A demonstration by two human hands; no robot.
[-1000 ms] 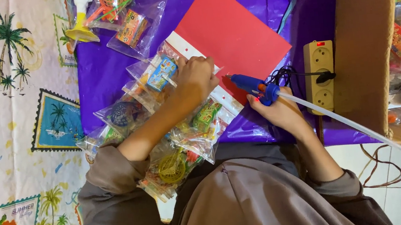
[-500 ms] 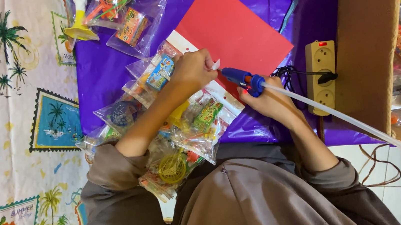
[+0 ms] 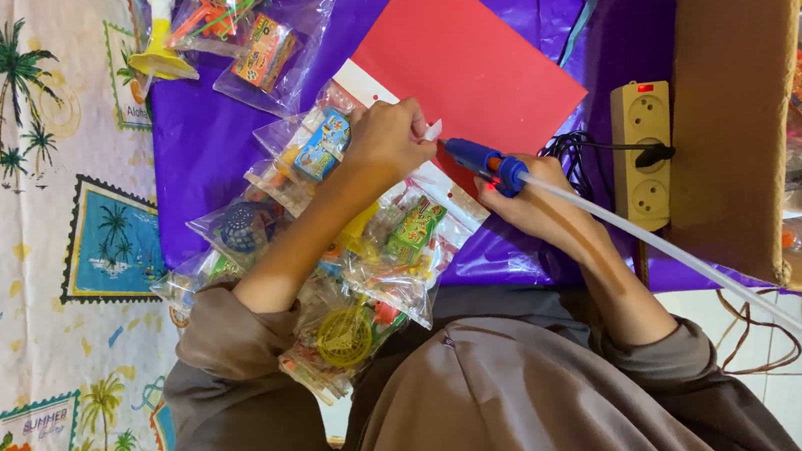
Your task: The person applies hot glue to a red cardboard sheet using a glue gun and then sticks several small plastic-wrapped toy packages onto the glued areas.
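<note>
At frame centre, the right hand (image 3: 530, 209) is clamped around a blue glue gun (image 3: 479, 159), its nozzle pointing upper left and its glue stick (image 3: 676, 255) trailing lower right. The left hand (image 3: 389, 139) presses closed on toy packets (image 3: 365, 260) at the red card (image 3: 467, 57) edge.

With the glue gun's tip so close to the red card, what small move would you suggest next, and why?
Probably ease the blue glue gun in the right hand slightly toward the card's white strip. Its nozzle points at the spot where the left hand pins a toy packet onto the red card.
</note>
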